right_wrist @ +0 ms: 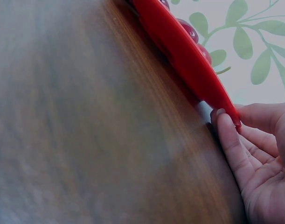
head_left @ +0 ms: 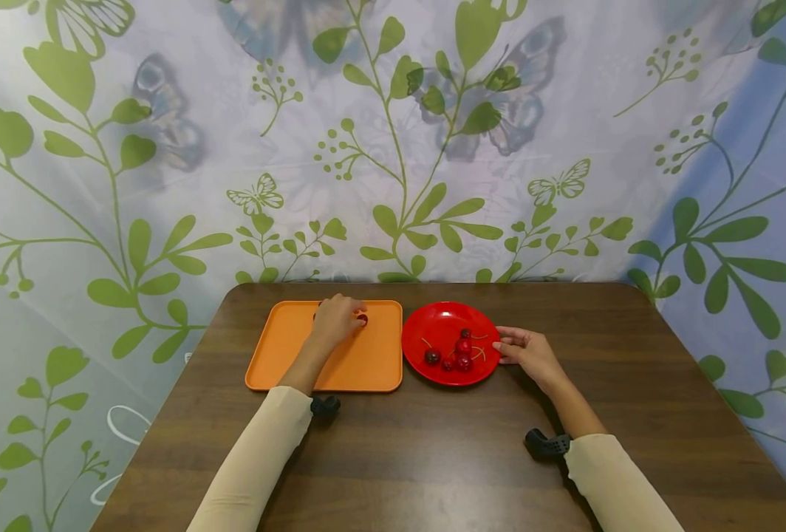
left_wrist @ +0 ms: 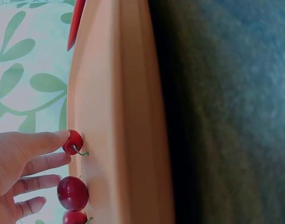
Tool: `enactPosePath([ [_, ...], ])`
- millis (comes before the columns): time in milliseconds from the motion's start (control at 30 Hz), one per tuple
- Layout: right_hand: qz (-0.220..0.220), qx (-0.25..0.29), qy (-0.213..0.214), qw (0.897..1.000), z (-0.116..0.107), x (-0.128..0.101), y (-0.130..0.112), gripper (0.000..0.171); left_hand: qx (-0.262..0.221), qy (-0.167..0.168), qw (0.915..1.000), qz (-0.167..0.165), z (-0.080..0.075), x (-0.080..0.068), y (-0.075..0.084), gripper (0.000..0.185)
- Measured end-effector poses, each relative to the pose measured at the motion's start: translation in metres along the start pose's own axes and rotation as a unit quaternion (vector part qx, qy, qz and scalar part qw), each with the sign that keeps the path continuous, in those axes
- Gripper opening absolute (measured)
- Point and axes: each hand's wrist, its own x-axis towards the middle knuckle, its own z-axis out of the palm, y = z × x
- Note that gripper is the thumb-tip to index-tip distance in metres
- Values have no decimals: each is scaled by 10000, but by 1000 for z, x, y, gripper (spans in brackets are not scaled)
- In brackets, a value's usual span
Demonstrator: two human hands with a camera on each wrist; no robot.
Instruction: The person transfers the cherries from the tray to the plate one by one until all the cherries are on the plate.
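An orange tray [head_left: 366, 362] lies left of a red plate [head_left: 433, 329] that holds several dark red cherries [head_left: 462, 346] with stems. My left hand [head_left: 349, 316] rests over the tray's far part. In the left wrist view its fingers [left_wrist: 44, 142] lie nearly straight, one fingertip touching a cherry [left_wrist: 73, 141]. Two more cherries [left_wrist: 72, 192] sit on the tray [left_wrist: 119, 116] beside it. My right hand [head_left: 504, 347] holds the plate's right rim. In the right wrist view the thumb [right_wrist: 259, 116] is above the red rim [right_wrist: 189, 56] and the fingers [right_wrist: 228, 135] are beneath it.
Tray and plate sit toward the far side of a dark wooden table [head_left: 433, 458]. A curtain [head_left: 393, 148] printed with leaves and butterflies hangs close behind and around the table. Black camera mounts [head_left: 547, 443] sit on both wrists.
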Motion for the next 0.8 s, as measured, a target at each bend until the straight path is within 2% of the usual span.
enactPosePath([
  [233,29,-20,60,10000,1,1,0,48,316,-58,9995,-24,3,-1,2,21],
  [500,37,19,52,10000,1,0,-2,50,315,33,9995,-41,9,-1,2,21],
  [800,84,140,-86,9998,0,1,-3,51,196,58,9998,-43,8,-3,4,19],
])
